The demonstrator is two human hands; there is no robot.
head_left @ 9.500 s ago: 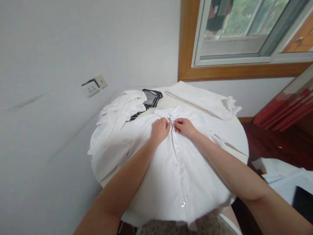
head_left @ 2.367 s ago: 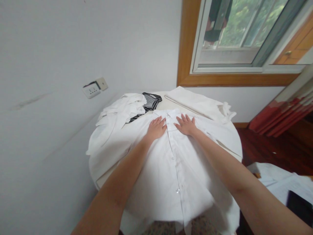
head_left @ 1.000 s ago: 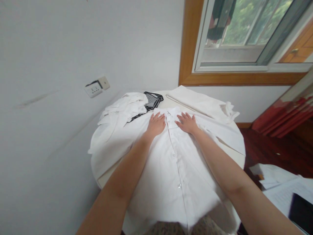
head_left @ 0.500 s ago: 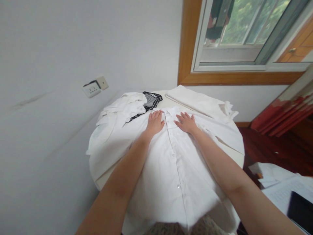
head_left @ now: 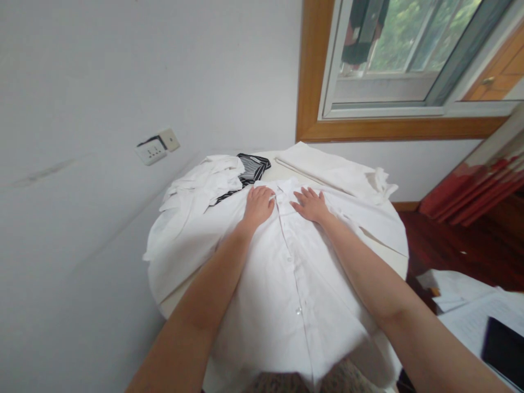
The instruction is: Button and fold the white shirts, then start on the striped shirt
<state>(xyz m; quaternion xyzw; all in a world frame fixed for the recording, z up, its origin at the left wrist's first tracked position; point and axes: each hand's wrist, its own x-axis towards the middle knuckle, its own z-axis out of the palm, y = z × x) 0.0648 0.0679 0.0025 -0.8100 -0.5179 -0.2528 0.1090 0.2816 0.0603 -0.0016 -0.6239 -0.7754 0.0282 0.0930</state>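
A white button-up shirt [head_left: 270,305] lies front side up, its sleeves spread to both sides and its collar at the far end. The hem hangs over the near edge of the round table [head_left: 393,255]. My left hand [head_left: 259,206] rests flat on the shirt just left of the collar, fingers stretched out. On the other side of the button strip, my right hand [head_left: 310,204] lies with spread fingers near the collar. Neither hand grips the cloth.
Behind the left sleeve are a crumpled white garment [head_left: 204,183] and a black striped garment [head_left: 254,166]. A folded white cloth [head_left: 327,166] lies at the back right. Papers [head_left: 466,322] and a dark flat object [head_left: 505,349] sit lower right. A wall with a socket [head_left: 151,152] borders the left.
My left hand's fingers have shifted very slightly on the shirt. My right hand and the garments stay in place; the view has moved a little.
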